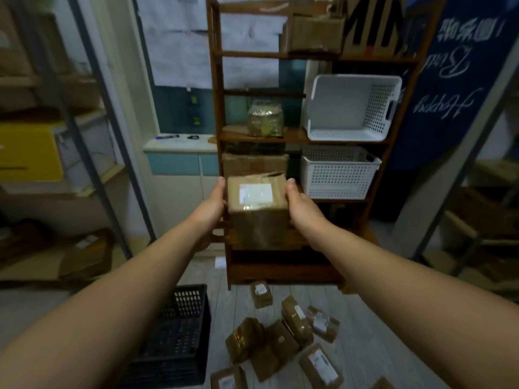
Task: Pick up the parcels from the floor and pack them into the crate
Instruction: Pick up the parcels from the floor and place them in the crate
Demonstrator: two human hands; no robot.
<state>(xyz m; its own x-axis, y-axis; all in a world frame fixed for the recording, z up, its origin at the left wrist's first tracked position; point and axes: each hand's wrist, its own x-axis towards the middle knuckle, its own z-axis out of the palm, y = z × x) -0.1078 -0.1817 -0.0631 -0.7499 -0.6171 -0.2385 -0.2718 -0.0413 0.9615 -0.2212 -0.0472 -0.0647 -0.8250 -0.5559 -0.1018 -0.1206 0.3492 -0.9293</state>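
Carry step. Both arms are stretched out, with a box [257,211] clamped between the two hands at about chest height, in front of the wooden shelf [217,108]. The left hand [213,204] grips the box's left side and the right hand [300,204] grips its right side. Both thumbs lie up along the top edges; the fingers are hidden behind or under the box. The white label faces up and the box looks level.

The black crate [179,341] sits on the floor at lower left, well below and left of the box, partly hidden by the left forearm. As far as it shows it looks empty. A bunch of parcels [280,341] lie scattered on the floor, right of the crate and below the shelf.

Judgement: early in the task, most of the packing not yet done. Next move calls for swinging the box down and left over the crate opening, lowering it flat into a corner, then letting go with both hands. Keep it level so later parcels fit.
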